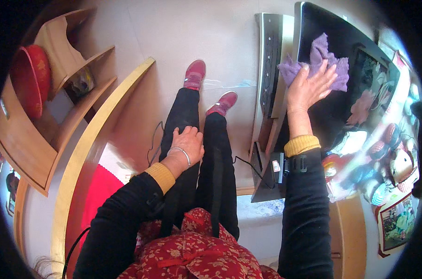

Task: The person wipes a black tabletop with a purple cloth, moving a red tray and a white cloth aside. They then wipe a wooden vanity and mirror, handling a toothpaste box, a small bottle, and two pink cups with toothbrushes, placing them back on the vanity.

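Note:
On the right, my right hand (308, 85) presses a crumpled purple cloth (338, 69) against the glossy black top surface (322, 28) of a piece of furniture, near its left edge. The fingers lie spread over the cloth, and part of it sticks out beyond the fingertips and beside the thumb. My left hand (186, 148), with a silver bracelet at the wrist, rests on my thigh in black trousers. Its fingers are loosely curled, and nothing shows in it.
Shells or stones (378, 150) and a white cloth-like item (352, 143) lie right of the black surface. A framed picture (397, 223) is at lower right. Wooden shelving (26, 146) with a red basin (26, 83) stands left. A black cable (254, 169) hangs beside my legs.

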`<act>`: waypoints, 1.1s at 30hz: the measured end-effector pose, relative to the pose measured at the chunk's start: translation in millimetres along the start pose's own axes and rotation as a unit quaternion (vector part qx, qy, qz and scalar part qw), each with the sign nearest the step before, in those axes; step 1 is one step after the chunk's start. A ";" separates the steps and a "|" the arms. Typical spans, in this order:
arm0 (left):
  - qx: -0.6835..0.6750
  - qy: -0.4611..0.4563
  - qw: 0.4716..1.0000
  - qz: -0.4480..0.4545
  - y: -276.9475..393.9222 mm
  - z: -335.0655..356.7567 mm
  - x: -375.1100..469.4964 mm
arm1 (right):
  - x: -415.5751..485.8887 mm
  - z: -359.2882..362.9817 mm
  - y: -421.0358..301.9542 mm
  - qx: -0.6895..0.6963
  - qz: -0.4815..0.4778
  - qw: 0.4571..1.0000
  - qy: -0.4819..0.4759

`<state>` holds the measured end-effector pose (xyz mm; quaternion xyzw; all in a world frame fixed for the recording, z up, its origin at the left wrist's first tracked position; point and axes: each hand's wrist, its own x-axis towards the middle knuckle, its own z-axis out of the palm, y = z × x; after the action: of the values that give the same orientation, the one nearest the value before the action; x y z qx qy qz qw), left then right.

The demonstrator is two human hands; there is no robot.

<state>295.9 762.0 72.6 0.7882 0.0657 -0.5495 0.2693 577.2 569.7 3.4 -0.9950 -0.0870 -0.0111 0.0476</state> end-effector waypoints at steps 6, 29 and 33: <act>0.039 0.008 0.999 0.003 7.8 6.4 -3.6 | -20.3 -11.6 28.0 0.006 -0.084 0.996 -0.026; 0.072 0.021 0.997 0.008 22.7 17.3 3.4 | -93.5 5.0 130.0 -0.027 0.235 0.971 0.027; 0.056 0.023 0.998 0.001 22.8 16.3 3.5 | 24.4 12.9 74.5 -0.010 0.082 0.996 0.034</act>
<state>292.9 733.9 73.4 0.8146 0.0409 -0.5335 0.2238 614.4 502.1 -15.7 -0.9983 -0.0033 -0.0416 0.0411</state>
